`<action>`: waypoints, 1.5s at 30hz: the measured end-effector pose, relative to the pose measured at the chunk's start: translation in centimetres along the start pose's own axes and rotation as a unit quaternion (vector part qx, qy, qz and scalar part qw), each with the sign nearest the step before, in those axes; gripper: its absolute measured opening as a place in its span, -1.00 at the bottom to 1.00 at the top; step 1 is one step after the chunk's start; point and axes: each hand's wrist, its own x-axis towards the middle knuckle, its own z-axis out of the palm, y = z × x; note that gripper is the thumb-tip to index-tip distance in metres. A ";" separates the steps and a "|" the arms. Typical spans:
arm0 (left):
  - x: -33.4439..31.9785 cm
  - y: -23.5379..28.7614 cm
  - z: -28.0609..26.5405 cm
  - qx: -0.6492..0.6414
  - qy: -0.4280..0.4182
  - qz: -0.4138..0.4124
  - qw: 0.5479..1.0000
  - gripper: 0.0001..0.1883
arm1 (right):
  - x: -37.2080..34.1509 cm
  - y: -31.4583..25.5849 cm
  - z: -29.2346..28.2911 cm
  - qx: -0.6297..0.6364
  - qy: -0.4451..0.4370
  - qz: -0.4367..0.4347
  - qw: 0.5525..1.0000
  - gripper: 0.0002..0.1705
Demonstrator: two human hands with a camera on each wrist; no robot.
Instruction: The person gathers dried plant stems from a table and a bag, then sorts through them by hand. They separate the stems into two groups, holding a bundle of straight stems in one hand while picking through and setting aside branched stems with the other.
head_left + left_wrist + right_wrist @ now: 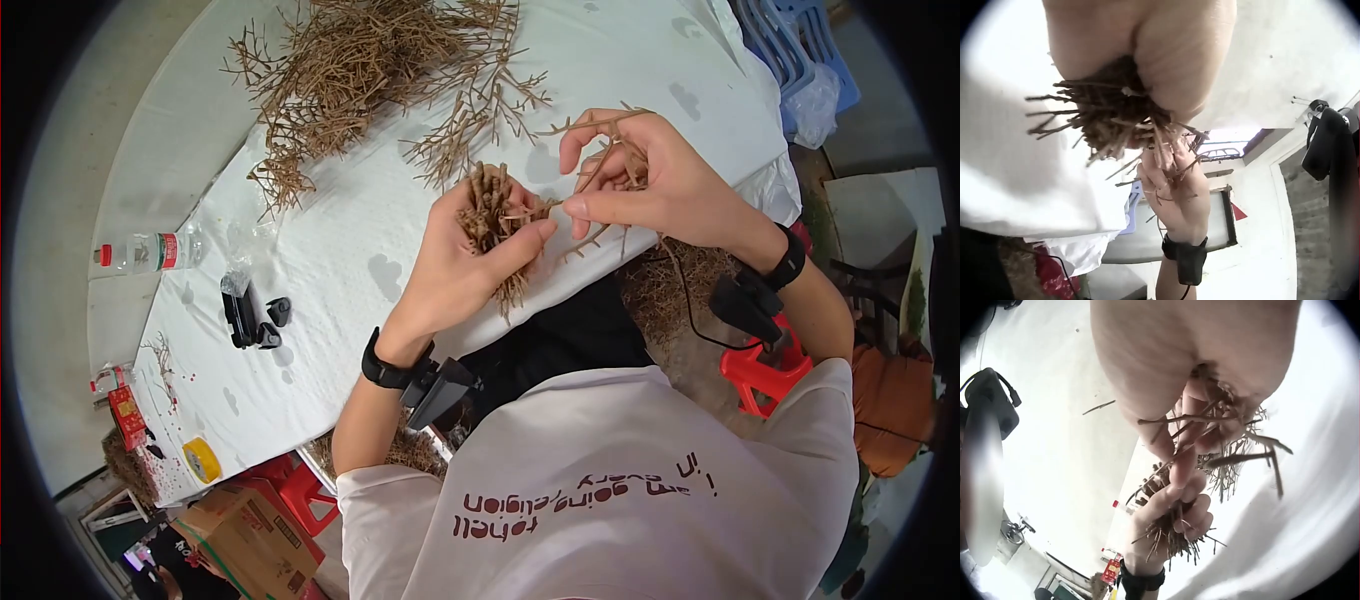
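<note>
My left hand [445, 275] grips a thick bundle of short brown twigs [487, 215], their ends sticking out on both sides of the fist. In the left wrist view the bundle [1110, 119] fans out below the palm. Close beside it, my right hand [680, 190] holds thin branching twigs [556, 131], thumb and fingertip pinching near the bundle's edge. Several side shoots [1275, 472] poke out between the right fingers in the right wrist view. More pieces are tucked in that palm, partly hidden by the fingers. Both hands are over the table's near edge.
A large heap of dry branching twigs [350, 80] lies on the white-covered table [330, 370]. To the left are a plastic bottle [150, 253], a black device [238, 312] and yellow tape [201, 460]. Red stools [765, 375] and a cardboard box [250, 540] stand below.
</note>
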 end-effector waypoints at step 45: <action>-3.7 2.5 -4.6 0.423 -0.151 -0.029 0.893 -0.93 | -2.2 3.6 -7.6 0.335 0.057 0.037 0.940 -0.28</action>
